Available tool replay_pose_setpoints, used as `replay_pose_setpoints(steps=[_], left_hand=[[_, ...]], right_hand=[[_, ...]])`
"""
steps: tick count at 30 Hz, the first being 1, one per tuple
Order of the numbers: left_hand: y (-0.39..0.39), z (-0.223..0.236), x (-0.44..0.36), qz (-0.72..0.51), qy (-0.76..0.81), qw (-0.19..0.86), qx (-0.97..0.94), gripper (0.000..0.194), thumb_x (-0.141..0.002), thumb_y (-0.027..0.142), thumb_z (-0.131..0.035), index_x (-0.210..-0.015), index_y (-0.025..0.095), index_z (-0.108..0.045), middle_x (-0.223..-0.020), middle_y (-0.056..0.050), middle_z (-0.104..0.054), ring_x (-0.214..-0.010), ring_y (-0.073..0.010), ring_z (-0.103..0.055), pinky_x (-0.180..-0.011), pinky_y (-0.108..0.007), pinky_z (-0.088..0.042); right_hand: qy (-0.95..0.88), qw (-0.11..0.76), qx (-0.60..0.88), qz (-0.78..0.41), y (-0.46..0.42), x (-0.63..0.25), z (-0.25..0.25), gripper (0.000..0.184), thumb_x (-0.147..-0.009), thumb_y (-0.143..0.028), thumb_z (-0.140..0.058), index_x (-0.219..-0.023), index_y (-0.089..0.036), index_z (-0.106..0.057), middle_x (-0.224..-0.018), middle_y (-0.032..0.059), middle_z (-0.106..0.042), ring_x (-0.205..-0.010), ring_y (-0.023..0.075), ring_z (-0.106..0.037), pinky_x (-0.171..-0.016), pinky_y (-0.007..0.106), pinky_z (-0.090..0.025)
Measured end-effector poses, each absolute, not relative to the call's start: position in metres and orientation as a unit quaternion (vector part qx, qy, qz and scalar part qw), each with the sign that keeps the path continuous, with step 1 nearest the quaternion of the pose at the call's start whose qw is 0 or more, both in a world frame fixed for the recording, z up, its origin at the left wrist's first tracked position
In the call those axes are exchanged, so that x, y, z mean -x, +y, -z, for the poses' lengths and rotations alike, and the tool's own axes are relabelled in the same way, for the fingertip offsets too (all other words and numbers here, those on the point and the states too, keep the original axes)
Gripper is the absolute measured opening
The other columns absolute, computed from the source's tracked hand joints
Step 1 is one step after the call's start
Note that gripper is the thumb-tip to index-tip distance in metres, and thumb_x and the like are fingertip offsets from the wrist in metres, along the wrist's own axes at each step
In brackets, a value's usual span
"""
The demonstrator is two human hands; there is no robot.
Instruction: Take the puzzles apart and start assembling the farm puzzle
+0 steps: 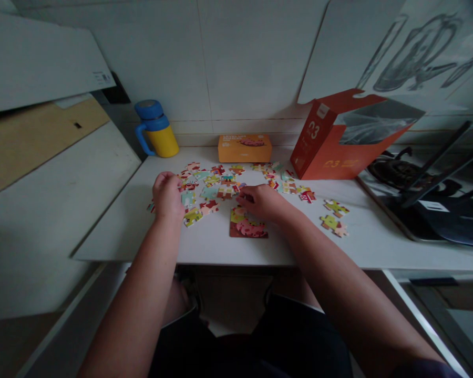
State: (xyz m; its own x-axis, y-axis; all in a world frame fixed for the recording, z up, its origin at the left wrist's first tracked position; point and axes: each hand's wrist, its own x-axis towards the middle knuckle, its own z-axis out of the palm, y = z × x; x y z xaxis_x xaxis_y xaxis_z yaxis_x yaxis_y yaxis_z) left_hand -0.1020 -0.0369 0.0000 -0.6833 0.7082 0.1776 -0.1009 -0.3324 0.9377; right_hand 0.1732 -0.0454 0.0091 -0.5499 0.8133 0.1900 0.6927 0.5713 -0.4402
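Observation:
Many jigsaw puzzle pieces [212, 180] lie loose and overlapping on the white tabletop. My left hand [168, 195] is at the left side of the spread with its fingers curled inward. Its fingertips are mostly hidden, so whatever they grip does not show. Across from it, my right hand [262, 202] reaches over the near edge of the pieces, fingers bent and drawn together. Anything between those fingertips is too small to make out. Just below the right hand lies a joined puzzle section [249, 227] with a pink creature on brown, its upper right covered by the hand.
Behind the pieces stand a small orange box [245, 149] and a blue-and-yellow flask [156, 129]. An open red box [339, 137] with clear plastic inside is at the right. A few pieces [333, 224] lie apart, near a black device with antennas [445, 210].

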Motion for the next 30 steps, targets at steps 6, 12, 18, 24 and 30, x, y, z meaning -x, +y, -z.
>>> replay_pose_setpoints(steps=[6,12,18,24,30], left_hand=[[-0.0367,0.0005,0.1023,-0.758,0.517,0.267,-0.296,0.016,-0.057,0.018,-0.060,-0.071,0.022,-0.052,-0.064,0.004,-0.051,-0.059,-0.0114,-0.047,-0.053,-0.023,-0.036],[-0.0367,0.0015,0.1033,-0.754,0.517,0.264,-0.308,0.016,-0.060,0.017,-0.061,-0.071,0.022,-0.051,-0.065,0.004,-0.050,-0.058,-0.0112,-0.047,-0.053,-0.023,-0.036],[-0.0358,0.0025,0.1043,-0.753,0.514,0.273,-0.308,0.017,-0.059,0.018,-0.062,-0.073,0.021,-0.051,-0.066,0.004,-0.051,-0.058,-0.0109,-0.047,-0.052,-0.022,-0.035],[-0.0378,-0.0005,0.1020,-0.749,0.519,0.275,-0.305,0.018,-0.058,0.018,-0.060,-0.072,0.022,-0.051,-0.065,0.004,-0.051,-0.058,-0.0109,-0.046,-0.052,-0.022,-0.035],[-0.0384,-0.0006,0.1022,-0.743,0.528,0.269,-0.312,0.019,-0.058,0.021,-0.061,-0.074,0.022,-0.050,-0.065,0.004,-0.051,-0.059,-0.0108,-0.047,-0.053,-0.022,-0.035]], right_hand=[[-0.863,0.188,0.438,-0.164,-0.0460,-0.1732,-0.0098,0.024,-0.100,-0.034,-0.058,-0.089,-0.019,-0.073,-0.075,0.0039,-0.069,-0.062,0.0139,-0.047,-0.062,0.029,-0.026],[-0.866,0.195,0.431,-0.165,-0.0457,-0.1738,-0.0087,0.023,-0.100,-0.034,-0.059,-0.087,-0.019,-0.070,-0.074,0.0026,-0.068,-0.061,0.0129,-0.047,-0.061,0.027,-0.026],[-0.867,0.191,0.431,-0.163,-0.0462,-0.1733,-0.0097,0.025,-0.100,-0.033,-0.058,-0.083,-0.019,-0.068,-0.072,0.0026,-0.067,-0.060,0.0125,-0.044,-0.060,0.027,-0.026],[-0.867,0.193,0.430,-0.164,-0.0454,-0.1739,-0.0081,0.023,-0.100,-0.034,-0.059,-0.086,-0.019,-0.070,-0.074,0.0027,-0.069,-0.061,0.0129,-0.047,-0.061,0.027,-0.028],[-0.867,0.189,0.432,-0.159,-0.0449,-0.1740,-0.0083,0.021,-0.099,-0.033,-0.059,-0.087,-0.020,-0.071,-0.074,0.0027,-0.070,-0.061,0.0131,-0.048,-0.060,0.027,-0.027]])
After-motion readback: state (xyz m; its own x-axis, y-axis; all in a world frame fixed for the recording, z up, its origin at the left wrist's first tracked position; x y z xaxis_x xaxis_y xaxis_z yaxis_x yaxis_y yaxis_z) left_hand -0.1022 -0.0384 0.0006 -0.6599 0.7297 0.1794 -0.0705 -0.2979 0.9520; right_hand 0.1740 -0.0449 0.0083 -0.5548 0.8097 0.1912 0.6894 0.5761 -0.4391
